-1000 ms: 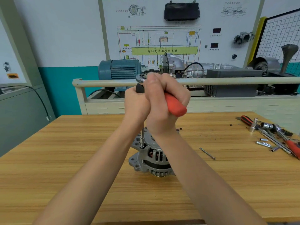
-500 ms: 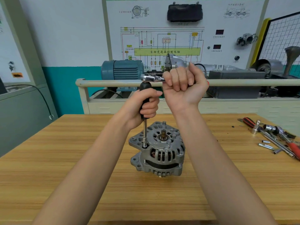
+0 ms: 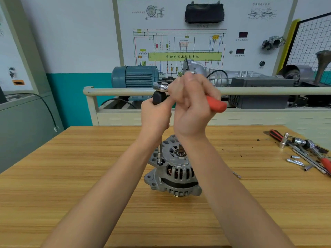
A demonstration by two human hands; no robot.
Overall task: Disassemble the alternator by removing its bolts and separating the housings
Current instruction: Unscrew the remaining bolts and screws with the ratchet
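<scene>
left hand grips black driver | right hand grips red ratchet handle | ratchet head atop driver | shaft down on alternator bolt | alternator upright mid-table | loose tools far right

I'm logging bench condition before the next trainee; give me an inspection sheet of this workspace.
Surface: wooden bench, dark specks near the right side.
Job's things: alternator upright; ratchet with extension on a housing bolt.
Clutter: sockets and wrenches at right edge; loose bolt.
Hands: left hand grips black extension handle; right hand grips red ratchet handle.
Cables: black cable on grey cabinet.
Surroundings: wiring-diagram board, blue motor.
</scene>
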